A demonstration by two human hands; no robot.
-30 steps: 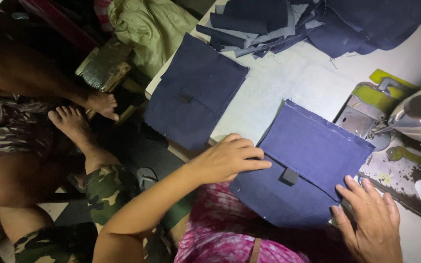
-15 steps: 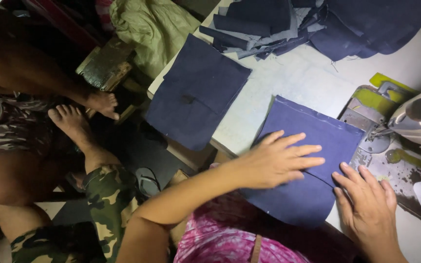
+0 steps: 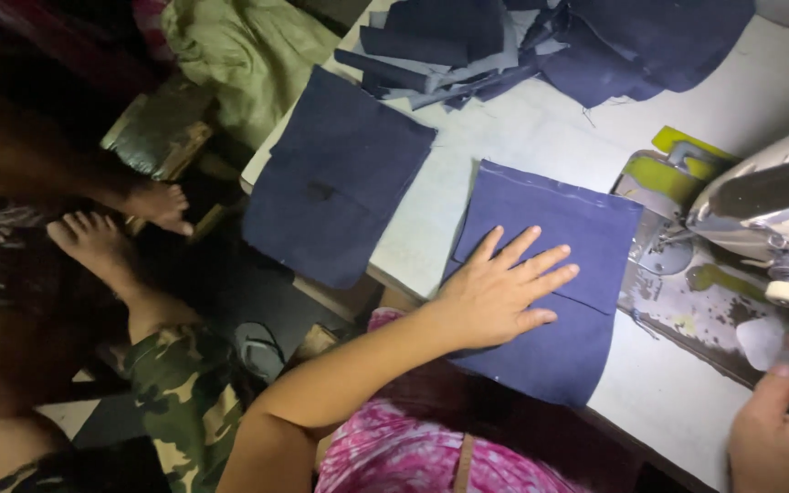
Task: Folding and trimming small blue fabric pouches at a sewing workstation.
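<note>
Navy fabric panel (image 3: 554,274): flat on the white sewing table (image 3: 541,137), near its front edge, at 6 o'clock of the table, overhanging slightly toward the person.

Left hand (image 3: 499,292): palm down on the panel, fingers spread and pointing to 2 o'clock, pressing flat, pinching nothing.

Right hand (image 3: 783,424): at 4 o'clock of the panel, apart from it, fingers loosely curled at the sewing machine base; whether it pinches anything cannot be told.

Sewing machine (image 3: 760,201): at 3 o'clock of the panel, just beside its right edge.

Second navy panel (image 3: 335,187): at 9 o'clock, draped over the table's left edge.

Pile of dark blue fabric cuts (image 3: 541,41): at 12 o'clock, well apart.

Olive cloth (image 3: 244,55): at 10 o'clock, off the table.

Another person's bare feet (image 3: 125,228): far at 9 o'clock, on the floor.
</note>
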